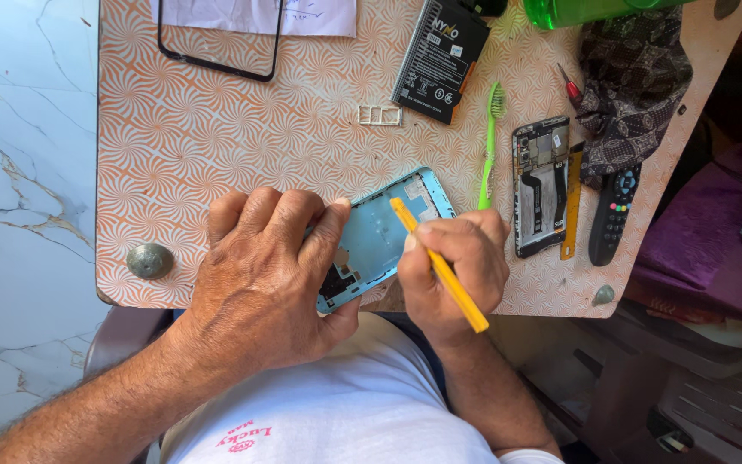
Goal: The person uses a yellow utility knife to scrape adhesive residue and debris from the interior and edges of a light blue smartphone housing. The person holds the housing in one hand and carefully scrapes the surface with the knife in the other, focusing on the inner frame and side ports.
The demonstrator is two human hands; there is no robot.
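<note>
A light blue phone frame [381,234] lies near the front edge of a small table with an orange swirl pattern [216,146]. My left hand [264,275] presses down on the frame's left part and covers it. My right hand [457,271] grips a yellow pry tool [440,265] like a pen. The tool's tip touches the upper middle of the frame.
On the table lie a black battery [441,58], a green toothbrush [489,146], an opened phone body [541,185] beside a yellow strip, a black remote [613,215], a dark patterned cloth [633,77], a small metal tray [380,115], a black screen bezel [216,64] and white paper [259,13].
</note>
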